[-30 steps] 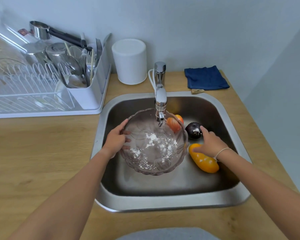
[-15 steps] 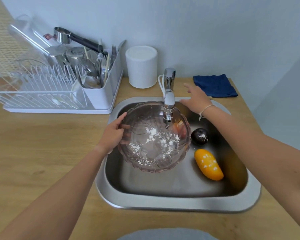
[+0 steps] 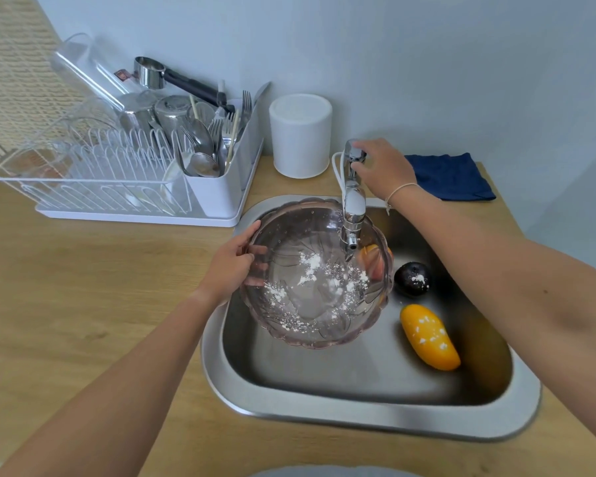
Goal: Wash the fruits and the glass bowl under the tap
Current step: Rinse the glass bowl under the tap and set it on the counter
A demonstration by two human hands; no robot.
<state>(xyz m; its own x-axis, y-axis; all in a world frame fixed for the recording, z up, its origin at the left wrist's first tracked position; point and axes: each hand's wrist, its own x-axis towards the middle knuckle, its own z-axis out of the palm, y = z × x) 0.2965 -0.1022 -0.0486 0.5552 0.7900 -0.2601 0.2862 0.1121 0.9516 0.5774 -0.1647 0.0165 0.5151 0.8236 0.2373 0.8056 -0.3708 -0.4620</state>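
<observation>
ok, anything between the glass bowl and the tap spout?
Nothing visible. The left hand holds the clear glass bowl, dusted with white powder, directly under the chrome tap spout. The right hand is on the tap's handle.

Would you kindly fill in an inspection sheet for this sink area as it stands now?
Surface: wooden counter around a steel sink.
Job's things: glass bowl dusted with white powder, held under the tap; dark plum and yellow mango on the sink floor; an orange fruit seen through the bowl.
Clutter: dish rack with cutlery, white canister, blue cloth.
Grips: left hand holds the bowl's rim; right hand on the tap handle.
Cables: nothing seen.
Surroundings: pale wall.
</observation>
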